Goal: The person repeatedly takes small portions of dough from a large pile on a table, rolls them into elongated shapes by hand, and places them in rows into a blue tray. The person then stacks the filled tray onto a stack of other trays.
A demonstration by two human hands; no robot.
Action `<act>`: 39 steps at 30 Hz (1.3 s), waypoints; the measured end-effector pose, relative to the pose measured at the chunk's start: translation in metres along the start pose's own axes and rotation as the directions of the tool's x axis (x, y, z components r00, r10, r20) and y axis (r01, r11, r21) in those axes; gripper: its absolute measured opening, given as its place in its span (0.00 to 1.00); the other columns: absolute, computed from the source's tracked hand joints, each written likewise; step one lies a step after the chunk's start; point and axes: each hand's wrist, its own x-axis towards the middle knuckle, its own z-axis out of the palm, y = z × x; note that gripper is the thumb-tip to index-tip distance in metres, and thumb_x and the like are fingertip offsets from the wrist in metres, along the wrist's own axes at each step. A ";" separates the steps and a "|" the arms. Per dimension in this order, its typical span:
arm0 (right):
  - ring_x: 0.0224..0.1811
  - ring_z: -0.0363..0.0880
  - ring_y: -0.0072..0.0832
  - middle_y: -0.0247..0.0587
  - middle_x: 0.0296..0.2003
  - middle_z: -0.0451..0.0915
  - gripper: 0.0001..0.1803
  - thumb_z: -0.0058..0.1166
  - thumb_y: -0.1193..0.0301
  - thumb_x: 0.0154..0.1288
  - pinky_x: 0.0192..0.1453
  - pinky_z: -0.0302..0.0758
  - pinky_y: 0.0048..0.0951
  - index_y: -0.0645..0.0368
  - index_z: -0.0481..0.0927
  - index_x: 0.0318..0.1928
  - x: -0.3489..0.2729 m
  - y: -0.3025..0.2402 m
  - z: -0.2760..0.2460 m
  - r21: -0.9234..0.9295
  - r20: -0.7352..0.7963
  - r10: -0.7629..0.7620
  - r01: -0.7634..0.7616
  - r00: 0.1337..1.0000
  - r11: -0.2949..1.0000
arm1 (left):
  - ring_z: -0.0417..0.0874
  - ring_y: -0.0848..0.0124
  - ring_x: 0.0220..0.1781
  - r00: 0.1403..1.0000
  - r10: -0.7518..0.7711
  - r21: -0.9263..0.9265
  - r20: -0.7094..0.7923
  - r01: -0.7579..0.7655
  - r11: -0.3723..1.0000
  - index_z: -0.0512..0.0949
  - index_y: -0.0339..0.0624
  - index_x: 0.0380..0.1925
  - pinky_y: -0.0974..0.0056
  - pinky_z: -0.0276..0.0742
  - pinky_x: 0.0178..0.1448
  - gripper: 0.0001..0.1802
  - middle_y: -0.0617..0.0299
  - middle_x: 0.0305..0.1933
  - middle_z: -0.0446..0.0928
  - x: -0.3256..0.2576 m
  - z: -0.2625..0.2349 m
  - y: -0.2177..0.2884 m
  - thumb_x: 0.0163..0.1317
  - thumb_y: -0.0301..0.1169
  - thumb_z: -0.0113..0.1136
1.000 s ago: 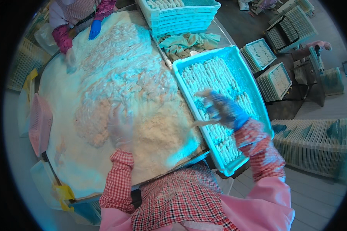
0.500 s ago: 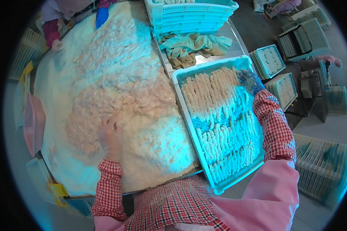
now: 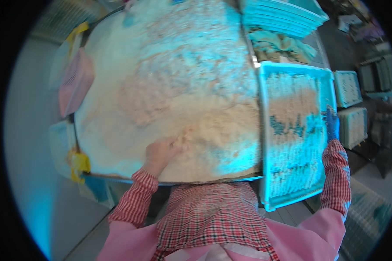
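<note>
Breaded strips (image 3: 292, 102), probably soft, wanting mid-length support, are lying left of the right hand (image 3: 332, 125)'s fingers; crumbs (image 3: 224, 126) are lying beside the left hand (image 3: 162, 152). Blur is hiding whether either is pinching.

Wears pink top (image 3: 287, 237), red/wht chkd sleeves (image 3: 336, 176), plaid apron (image 3: 215, 213) & blue R glove (image 3: 332, 127).

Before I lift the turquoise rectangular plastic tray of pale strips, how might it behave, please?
The tray seems stiff, given its raised walls; many strips likely make it heavy, and gaps between them suggest tilting could shift them.
</note>
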 end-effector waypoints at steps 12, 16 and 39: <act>0.50 0.75 0.39 0.43 0.53 0.75 0.31 0.59 0.71 0.59 0.48 0.78 0.36 0.43 0.69 0.65 -0.265 -0.228 0.301 -0.347 0.616 -0.607 0.865 0.501 0.362 | 0.80 0.59 0.36 0.921 -0.167 -0.464 -0.352 -0.017 0.886 0.80 0.44 0.42 0.61 0.76 0.43 0.14 0.56 0.34 0.80 -0.006 0.038 -0.033 0.57 0.35 0.62; 0.41 0.76 0.41 0.43 0.50 0.76 0.29 0.59 0.76 0.56 0.42 0.77 0.41 0.43 0.74 0.60 -0.236 -0.194 0.324 -0.316 0.465 -0.560 0.719 0.686 0.618 | 0.82 0.58 0.38 0.842 -0.164 -0.519 -0.513 -0.152 0.841 0.78 0.44 0.46 0.58 0.76 0.44 0.17 0.56 0.36 0.81 -0.001 0.014 -0.045 0.59 0.37 0.62; 0.49 0.74 0.45 0.54 0.47 0.75 0.22 0.53 0.66 0.64 0.49 0.74 0.41 0.55 0.73 0.58 -0.335 -0.211 0.292 -0.226 0.467 -0.366 0.509 0.805 0.830 | 0.75 0.56 0.56 0.980 0.112 -0.246 -0.167 -0.151 0.957 0.74 0.39 0.55 0.57 0.73 0.56 0.23 0.47 0.57 0.73 -0.005 0.047 0.005 0.62 0.39 0.56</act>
